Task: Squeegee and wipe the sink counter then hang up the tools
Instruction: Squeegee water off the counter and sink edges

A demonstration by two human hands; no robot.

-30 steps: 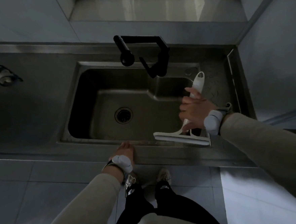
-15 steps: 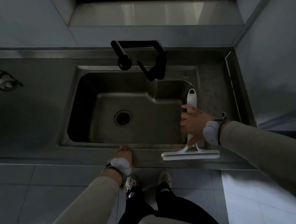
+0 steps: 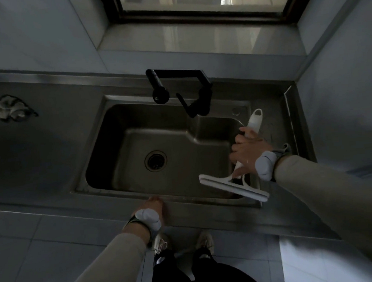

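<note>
My right hand [image 3: 246, 151] grips the handle of a white squeegee [image 3: 234, 187]. Its blade is tilted and hangs over the right front corner of the steel sink basin [image 3: 137, 144], and the looped handle end points to the back right. My left hand [image 3: 155, 205] rests on the front edge of the steel counter [image 3: 48, 139], fingers mostly hidden behind the wrist. A crumpled grey cloth [image 3: 9, 108] lies on the counter at the far left.
A black faucet [image 3: 177, 90] reaches over the back of the basin, above the drain [image 3: 155, 160]. A narrow counter strip [image 3: 271, 121] runs right of the basin against the wall. A window sill [image 3: 195, 36] lies behind. My feet stand on the tiled floor below.
The squeegee blade had slid down onto the counter's front rim half a second ago; now it is lifted and tilted over the basin's right corner. The view tipped up, showing the window.
</note>
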